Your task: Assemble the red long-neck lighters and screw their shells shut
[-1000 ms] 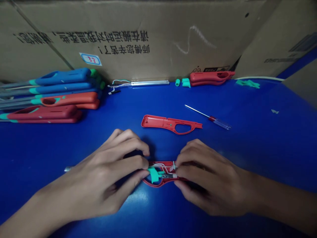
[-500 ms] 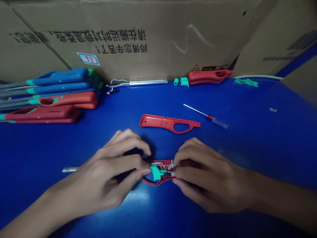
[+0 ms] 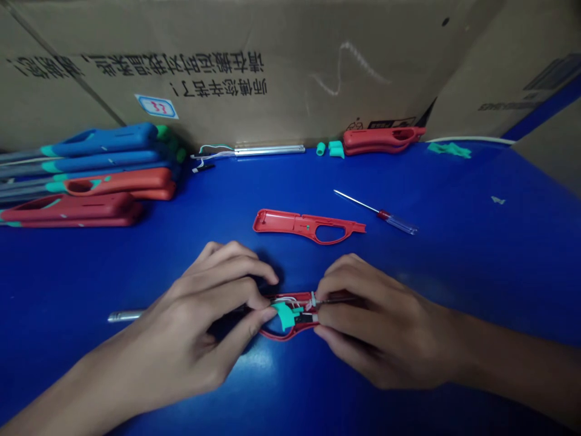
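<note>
An open red lighter handle half lies between my hands, partly hidden by my fingers. In it are a green trigger, a black igniter piece and thin white wires. My left hand pinches the trigger and the shell's left part between thumb and index finger, its other fingers lifted and curled. A silver metal tube sticks out left from under this hand. My right hand has its fingertips closed around the inner parts at the igniter's right end; what exactly they grip is partly covered.
Beyond my hands lie the other red handle half and a screwdriver. Assembled lighters are stacked at left. Along the cardboard are a metal tube with wires, green parts and red shells.
The green trigger tilts slightly, and more of the black igniter shows beside it. The silver tube's end reaches a little farther left. Both hands keep their holds.
</note>
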`<state>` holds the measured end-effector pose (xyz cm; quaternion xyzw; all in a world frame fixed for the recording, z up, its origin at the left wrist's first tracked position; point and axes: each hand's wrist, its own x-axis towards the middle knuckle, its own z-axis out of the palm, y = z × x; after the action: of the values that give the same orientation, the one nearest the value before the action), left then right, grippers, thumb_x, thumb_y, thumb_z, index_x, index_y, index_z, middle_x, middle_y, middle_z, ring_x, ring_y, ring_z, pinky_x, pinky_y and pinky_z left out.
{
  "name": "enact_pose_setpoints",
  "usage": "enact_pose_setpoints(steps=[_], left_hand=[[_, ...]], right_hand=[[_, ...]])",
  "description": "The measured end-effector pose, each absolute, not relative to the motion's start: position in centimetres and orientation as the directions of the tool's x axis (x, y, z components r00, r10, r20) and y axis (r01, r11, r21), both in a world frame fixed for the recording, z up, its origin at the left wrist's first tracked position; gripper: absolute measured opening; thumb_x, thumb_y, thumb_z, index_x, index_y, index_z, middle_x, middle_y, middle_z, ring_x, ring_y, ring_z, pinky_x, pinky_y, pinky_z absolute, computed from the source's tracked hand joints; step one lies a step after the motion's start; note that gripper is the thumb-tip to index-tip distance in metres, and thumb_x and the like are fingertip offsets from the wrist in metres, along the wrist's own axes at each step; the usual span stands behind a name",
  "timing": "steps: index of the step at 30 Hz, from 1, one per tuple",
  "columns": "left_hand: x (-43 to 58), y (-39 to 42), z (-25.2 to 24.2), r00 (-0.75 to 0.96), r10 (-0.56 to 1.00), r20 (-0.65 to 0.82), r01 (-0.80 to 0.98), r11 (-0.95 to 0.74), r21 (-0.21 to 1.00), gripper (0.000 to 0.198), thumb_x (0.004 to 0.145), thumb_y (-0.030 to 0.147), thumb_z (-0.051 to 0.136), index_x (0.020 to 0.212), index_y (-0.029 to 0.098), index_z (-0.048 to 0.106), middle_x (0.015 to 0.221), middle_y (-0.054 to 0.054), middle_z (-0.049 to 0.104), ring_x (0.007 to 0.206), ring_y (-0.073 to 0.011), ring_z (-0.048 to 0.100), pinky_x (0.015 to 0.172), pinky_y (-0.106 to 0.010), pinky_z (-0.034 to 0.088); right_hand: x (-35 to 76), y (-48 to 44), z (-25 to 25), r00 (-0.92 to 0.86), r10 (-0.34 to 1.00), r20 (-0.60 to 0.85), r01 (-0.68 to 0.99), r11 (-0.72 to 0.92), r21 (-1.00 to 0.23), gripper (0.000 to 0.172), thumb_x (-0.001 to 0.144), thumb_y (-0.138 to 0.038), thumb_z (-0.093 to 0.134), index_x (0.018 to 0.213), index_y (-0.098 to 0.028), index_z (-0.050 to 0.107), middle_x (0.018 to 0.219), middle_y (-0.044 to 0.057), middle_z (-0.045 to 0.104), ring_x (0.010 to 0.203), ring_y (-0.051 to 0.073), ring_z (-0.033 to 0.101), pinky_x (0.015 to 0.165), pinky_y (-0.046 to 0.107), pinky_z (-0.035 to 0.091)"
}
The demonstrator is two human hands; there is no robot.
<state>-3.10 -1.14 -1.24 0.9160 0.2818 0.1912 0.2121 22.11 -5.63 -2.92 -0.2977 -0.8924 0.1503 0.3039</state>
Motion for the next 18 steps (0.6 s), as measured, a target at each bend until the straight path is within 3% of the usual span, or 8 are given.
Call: enact_pose_setpoints(steps=[10,18], left_hand=[[-3.44,-0.76,-1.30,0.818,0.509,0.268,0.360,-0.816,0.451,0.021,0.092,0.010,0.058,0.099,0.026,0.069,0.105,-0.004,0.066,0.100,-0.0217,0.058,0.092,-0.044,0.044],[-3.45,-1.08,-1.59,0.807,0.524,0.273,0.359,-0.802,0.477,0.024,0.091,0.007,0.058,0.102,0.025,0.069,0.099,-0.004,0.065,0.092,-0.0201,0.058,0.084,-0.041,0.045]], right_hand=[[22.10,-5.81,-2.96,-0.630,0.640,0.440,0.443,0.762,-0.473,0.014,0.090,-0.007,0.054,0.085,-0.011,0.067,0.092,0.011,0.061,0.084,0.019,0.055,0.076,0.036,0.052],[22.39,-5.72,-3.19,-0.639,0.643,0.423,0.404,0.748,-0.526,0.014,0.093,-0.005,0.054,0.087,-0.008,0.066,0.093,0.012,0.059,0.086,0.017,0.054,0.070,0.029,0.054]])
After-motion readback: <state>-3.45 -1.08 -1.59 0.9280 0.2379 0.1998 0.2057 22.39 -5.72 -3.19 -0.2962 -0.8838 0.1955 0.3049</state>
